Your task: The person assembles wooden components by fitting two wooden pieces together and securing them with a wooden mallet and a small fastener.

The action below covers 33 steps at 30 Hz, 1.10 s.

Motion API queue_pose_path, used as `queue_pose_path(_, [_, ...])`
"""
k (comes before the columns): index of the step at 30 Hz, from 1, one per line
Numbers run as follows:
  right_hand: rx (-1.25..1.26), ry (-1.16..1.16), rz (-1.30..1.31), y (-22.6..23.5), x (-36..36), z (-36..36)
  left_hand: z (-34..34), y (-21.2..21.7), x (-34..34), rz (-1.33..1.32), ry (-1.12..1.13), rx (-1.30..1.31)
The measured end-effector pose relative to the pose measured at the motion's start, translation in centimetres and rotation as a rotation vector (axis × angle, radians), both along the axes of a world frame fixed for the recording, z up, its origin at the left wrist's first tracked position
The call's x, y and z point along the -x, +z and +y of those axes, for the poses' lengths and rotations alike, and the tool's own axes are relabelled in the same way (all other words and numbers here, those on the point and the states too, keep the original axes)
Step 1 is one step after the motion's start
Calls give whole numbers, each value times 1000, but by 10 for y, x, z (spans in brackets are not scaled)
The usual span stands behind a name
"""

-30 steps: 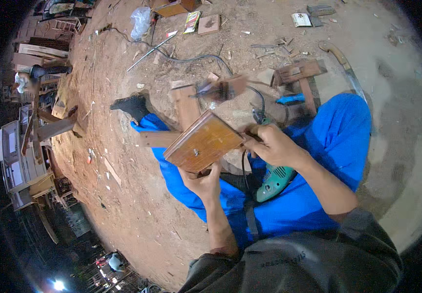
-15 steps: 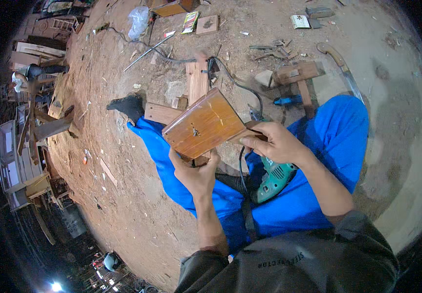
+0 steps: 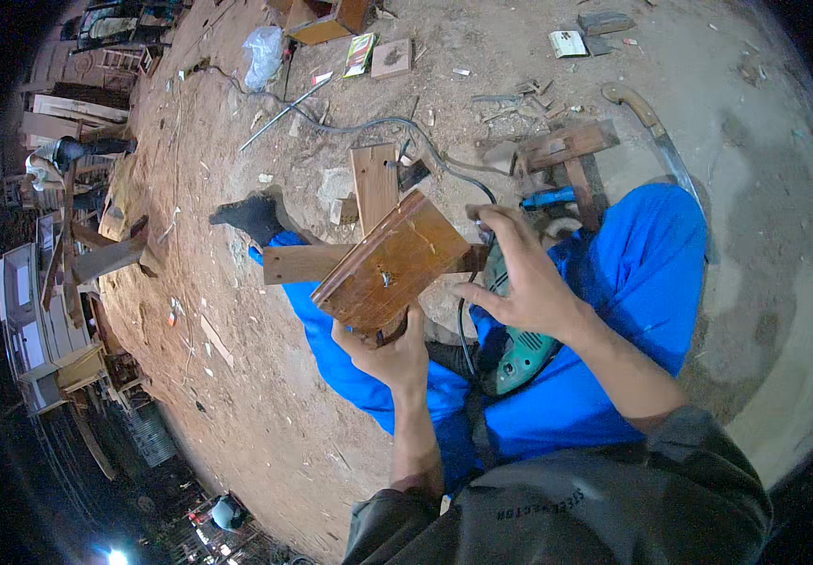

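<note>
My left hand (image 3: 383, 353) is wrapped round the lower edge of a varnished wooden block (image 3: 392, 259), which is tilted and has a small metal piece in its face. Behind the block a crosswise wooden slat (image 3: 298, 265) sticks out on both sides, and a lighter upright slat (image 3: 375, 184) rises above it. Whether these parts are joined is hidden. My right hand (image 3: 519, 273) is off the wood, thumb and fingers spread just beside the slat's right end. Under that hand a green power drill (image 3: 519, 353) lies in my lap against my blue trousers.
A machete-like knife (image 3: 651, 118) lies on the ground at the right. Nearer are a wooden piece (image 3: 566, 146) and a blue tool (image 3: 547, 198). A black cable (image 3: 378, 121) crosses the dirt. An open wooden box (image 3: 326, 24) and a plastic bag (image 3: 263, 56) lie farther off. Another person (image 3: 48, 165) bends over at the far left.
My right hand has let go of the wood and opened. The block has turned a little in my left hand, and the crosswise slat now lies more level.
</note>
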State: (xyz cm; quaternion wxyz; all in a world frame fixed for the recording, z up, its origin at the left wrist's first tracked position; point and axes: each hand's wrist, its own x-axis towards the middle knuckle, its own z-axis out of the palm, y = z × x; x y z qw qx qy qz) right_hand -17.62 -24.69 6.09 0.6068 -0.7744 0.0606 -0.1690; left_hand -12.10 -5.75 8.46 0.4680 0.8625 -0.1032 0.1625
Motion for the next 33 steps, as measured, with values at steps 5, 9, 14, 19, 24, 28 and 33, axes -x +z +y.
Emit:
queue_pose_path(5, [171, -130, -117, 6, -1, 6, -12, 1, 6, -152, 8, -147])
queue_pose_path(9, [260, -103, -81, 6, -1, 11, -4, 0, 32, -174, -148, -433])
queue_pose_path(14, [123, -149, -129, -11, 4, 6, -28, 39, 45, -101, -397, -450])
queue_pose_path(19, [-24, -101, -144, -30, 9, -14, -20, 92, 32, 289, -719, -442])
queue_pose_path(24, [-320, 102, -94, -21, 23, -29, 33, 90, 38, 328, -509, 357])
queue_pose_path(28, [-1259, 222, -336, -47, 36, -48, 70, 78, 18, 192, -168, 370])
queue_pose_path(33, [-1439, 295, -243, -7, 30, -58, 125, 52, 20, 275, 74, 292])
